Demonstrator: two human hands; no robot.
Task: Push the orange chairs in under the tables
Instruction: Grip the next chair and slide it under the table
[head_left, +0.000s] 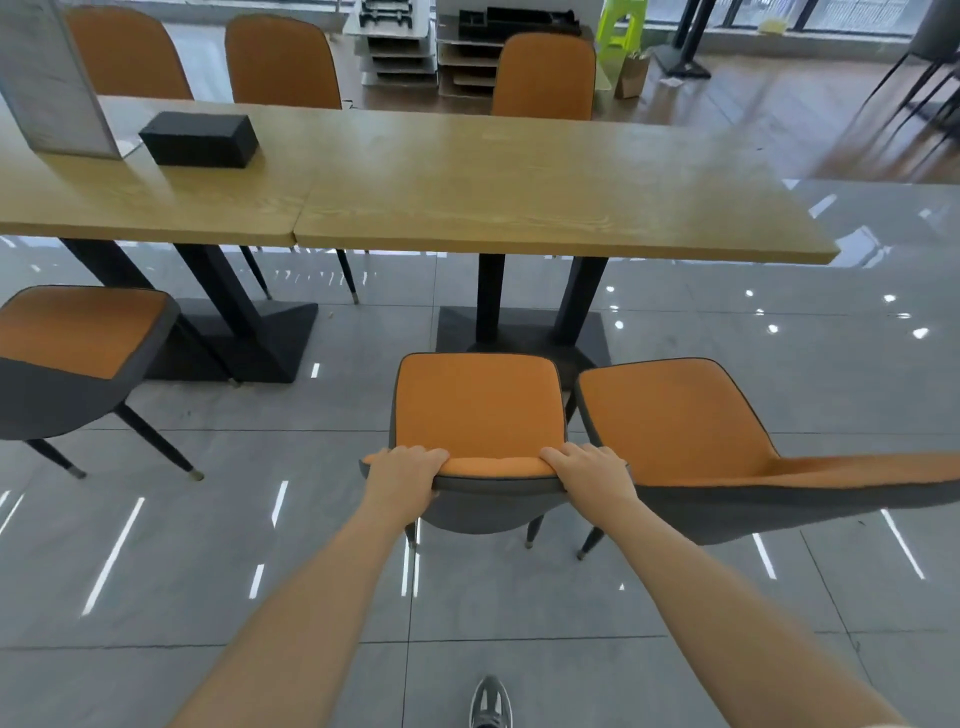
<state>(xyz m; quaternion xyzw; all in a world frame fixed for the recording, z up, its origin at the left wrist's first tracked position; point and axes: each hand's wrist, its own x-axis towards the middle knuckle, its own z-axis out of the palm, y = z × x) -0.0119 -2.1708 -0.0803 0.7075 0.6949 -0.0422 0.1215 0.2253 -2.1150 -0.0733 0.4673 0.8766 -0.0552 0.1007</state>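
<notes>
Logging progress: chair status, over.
Holding middle chair backrest, left hand and right hand. Seat not yet under table. Neighbour chair close on its right; table base ahead.

Bright daylight from far windows (779, 15); glare streaks on floor (119, 551); edges warped, slightly soft

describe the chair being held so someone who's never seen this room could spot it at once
Find the long wooden table and look on its near side, before the right-hand black pedestal. Two orange chairs stand side by side there: pick the left chair, not the right chair. Only its backrest is gripped by the left hand and right hand.
</notes>
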